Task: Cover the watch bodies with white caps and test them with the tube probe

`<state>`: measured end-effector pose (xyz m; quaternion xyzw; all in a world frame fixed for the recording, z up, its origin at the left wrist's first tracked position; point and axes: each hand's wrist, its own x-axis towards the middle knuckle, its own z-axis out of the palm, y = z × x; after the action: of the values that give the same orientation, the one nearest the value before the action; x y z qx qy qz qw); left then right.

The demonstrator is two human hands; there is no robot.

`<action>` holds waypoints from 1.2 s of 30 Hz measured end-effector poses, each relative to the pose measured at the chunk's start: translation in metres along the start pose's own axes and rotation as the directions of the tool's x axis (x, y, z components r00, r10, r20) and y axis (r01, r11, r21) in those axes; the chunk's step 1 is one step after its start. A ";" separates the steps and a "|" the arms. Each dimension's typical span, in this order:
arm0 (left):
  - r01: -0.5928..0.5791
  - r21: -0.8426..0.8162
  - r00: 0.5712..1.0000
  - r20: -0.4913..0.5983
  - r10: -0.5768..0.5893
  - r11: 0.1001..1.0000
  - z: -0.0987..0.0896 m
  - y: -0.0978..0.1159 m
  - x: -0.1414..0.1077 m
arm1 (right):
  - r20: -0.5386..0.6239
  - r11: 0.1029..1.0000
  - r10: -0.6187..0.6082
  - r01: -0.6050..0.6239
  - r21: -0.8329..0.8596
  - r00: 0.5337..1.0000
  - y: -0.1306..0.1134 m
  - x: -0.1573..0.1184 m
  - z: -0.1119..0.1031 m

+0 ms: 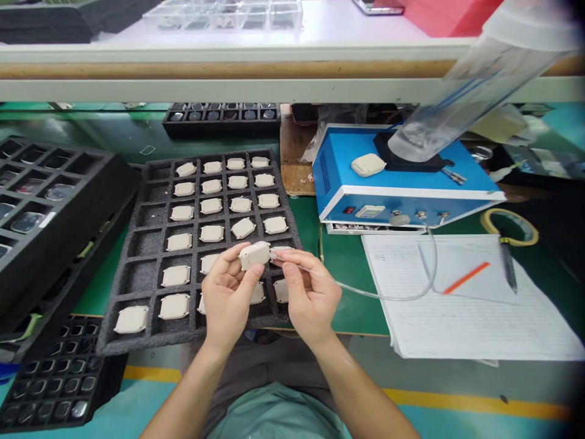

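Between the thumb and fingers of my left hand (228, 292) is a cream watch case (255, 255), held tilted over the foam tray. My right hand (313, 296) pinches the end of a clear thin tube (365, 294) against the right edge of that case; whether the tip touches it I cannot make out. From there the tube curves to a fitting on the front of a blue dispenser box (379, 189). Below my hands, the dark foam tray (147, 242) holds many similar cream cases in its compartments, some hidden by my hands.
A lone cream case (368, 164) lies on the blue box beside a tilted clear cylinder (461, 97). Papers (479, 329), a pen (507, 265) and a tape roll (509, 227) are at right. Stacked foam trays (59, 238) stand at left; a shelf edge (228, 70) crosses behind.
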<state>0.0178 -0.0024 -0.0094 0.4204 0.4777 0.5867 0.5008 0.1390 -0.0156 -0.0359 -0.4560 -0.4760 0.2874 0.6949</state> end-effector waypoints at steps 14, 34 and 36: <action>-0.020 0.032 1.000 -0.009 0.020 0.999 0.000 0.001 -0.001 | -0.010 1.000 0.021 -0.021 -0.013 1.000 -0.001 0.000 0.000; -0.010 0.041 1.000 -0.028 0.011 0.999 -0.001 -0.001 0.005 | 0.005 0.999 -0.015 0.015 0.029 1.000 -0.002 0.009 0.005; -0.011 0.046 0.999 -0.030 0.013 0.999 -0.002 -0.001 0.006 | 0.005 0.999 -0.018 0.017 0.036 1.000 -0.001 0.010 0.006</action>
<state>0.0155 0.0030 -0.0107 0.4257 0.4959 0.5850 0.4803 0.1375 -0.0053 -0.0299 -0.4385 -0.4766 0.2909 0.7042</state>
